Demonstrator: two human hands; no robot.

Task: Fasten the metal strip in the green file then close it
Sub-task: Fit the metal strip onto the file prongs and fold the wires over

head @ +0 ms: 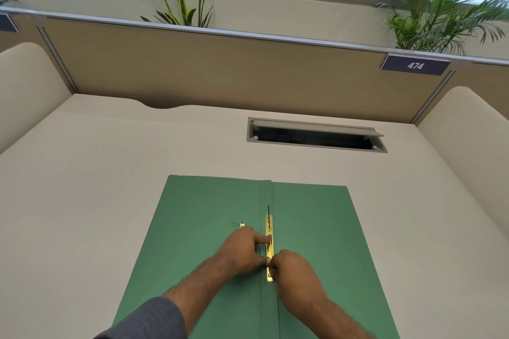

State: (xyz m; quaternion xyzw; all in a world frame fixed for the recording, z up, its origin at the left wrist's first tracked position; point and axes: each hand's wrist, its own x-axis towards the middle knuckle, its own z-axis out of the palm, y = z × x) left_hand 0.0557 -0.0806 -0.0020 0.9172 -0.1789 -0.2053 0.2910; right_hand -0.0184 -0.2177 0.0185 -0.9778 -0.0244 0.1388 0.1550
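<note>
A green file (209, 228) lies open flat on a cream desk (82, 187), near its front edge, with a small brass piece (242, 224) on its left leaf. The left hand (242, 250) presses fingertips onto a brass metal strip (269, 245) along the central fold. The right hand (294, 267) pinches the strip's near end.

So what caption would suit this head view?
Both hands, left hand and right hand, press the metal strip along the open green file's spine.
</note>
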